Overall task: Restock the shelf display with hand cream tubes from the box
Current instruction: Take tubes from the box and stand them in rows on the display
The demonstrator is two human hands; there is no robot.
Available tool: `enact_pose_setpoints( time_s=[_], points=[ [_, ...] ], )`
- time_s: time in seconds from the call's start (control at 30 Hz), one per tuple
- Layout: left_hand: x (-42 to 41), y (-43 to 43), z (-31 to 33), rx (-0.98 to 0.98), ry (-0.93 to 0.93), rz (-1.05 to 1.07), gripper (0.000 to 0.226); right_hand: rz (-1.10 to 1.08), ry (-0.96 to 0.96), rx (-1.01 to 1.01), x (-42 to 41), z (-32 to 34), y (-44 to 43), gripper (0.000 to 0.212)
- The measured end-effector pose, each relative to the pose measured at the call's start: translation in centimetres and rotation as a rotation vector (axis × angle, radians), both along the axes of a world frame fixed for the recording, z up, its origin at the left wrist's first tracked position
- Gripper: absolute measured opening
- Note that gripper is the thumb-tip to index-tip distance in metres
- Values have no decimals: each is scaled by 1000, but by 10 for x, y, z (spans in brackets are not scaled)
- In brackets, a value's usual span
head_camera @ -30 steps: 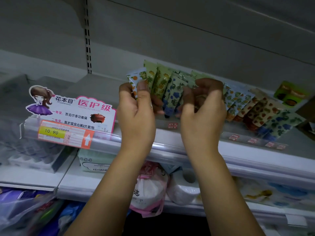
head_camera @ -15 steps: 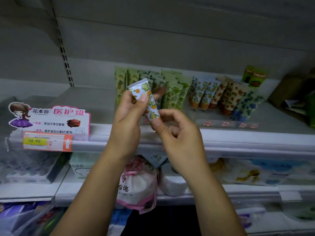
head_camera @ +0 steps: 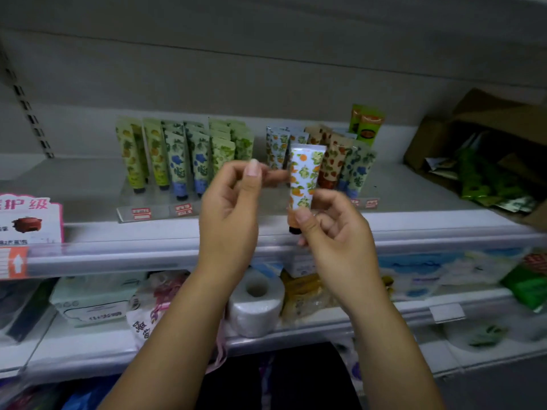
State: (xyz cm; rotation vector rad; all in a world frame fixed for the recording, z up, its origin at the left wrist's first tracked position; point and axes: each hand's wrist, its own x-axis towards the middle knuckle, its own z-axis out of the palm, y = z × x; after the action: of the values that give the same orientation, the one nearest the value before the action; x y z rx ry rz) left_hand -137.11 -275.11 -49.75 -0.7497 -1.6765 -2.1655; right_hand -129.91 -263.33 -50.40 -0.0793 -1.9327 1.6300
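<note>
My right hand (head_camera: 334, 235) pinches a white hand cream tube with an orange fruit print (head_camera: 303, 179) near its dark cap and holds it upright, cap down, in front of the shelf. Beside it on the left is my left hand (head_camera: 231, 214), fingers loosely curled, one fingertip reaching the tube's side and the thumb apart from it. Behind them, rows of tubes stand in the display: green and blue prints on the left (head_camera: 183, 155), orange, strawberry and blue prints on the right (head_camera: 349, 161). An open cardboard box (head_camera: 438, 137) with green packs lies on the shelf at far right.
The shelf's clear front rail (head_camera: 444, 235) runs across below my hands. A pink promo sign (head_camera: 29, 220) stands at the left edge. Bare shelf lies left of the display. The lower shelf holds a tissue roll (head_camera: 254, 303), bags and packs.
The view has shifted right. My right hand carried the orange-print tube rightward and turned it upright. My left hand, which gripped the tube's top, has loosened and drawn back.
</note>
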Motion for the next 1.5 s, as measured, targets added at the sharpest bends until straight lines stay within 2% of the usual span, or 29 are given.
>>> enact_pose_setpoints(
  time_s=[0.1,0.33,0.53,0.67,0.77,0.9,0.97,1.17,1.37,1.5],
  points=[
    [-9,10,0,74,45,207,35,-95,42,-12,-10,9,23,11],
    [-26,29,-3,46,97,354,46,-128,9,35,-67,20,50,14],
    [-32,28,-9,44,45,355,46,-162,2,229,-112,5,47,32],
    [-36,27,-12,26,3,337,44,-192,-58,284,-128,-5,43,17],
    [-37,29,-13,28,-14,324,46,-247,-142,488,-132,-7,43,5],
    [-38,30,-15,49,-52,309,50,-267,-248,590,-130,-8,44,16],
    [-38,31,-16,63,-65,308,50,-279,-235,620,-130,-10,44,16],
    [-37,32,-13,71,-78,328,55,-290,-223,645,-129,-11,43,17],
    [-38,32,-13,55,-93,335,53,-253,-200,580,-128,-13,44,23],
    [-39,30,-14,2,-56,331,50,-244,-33,351,-114,-4,40,14]
  ],
)
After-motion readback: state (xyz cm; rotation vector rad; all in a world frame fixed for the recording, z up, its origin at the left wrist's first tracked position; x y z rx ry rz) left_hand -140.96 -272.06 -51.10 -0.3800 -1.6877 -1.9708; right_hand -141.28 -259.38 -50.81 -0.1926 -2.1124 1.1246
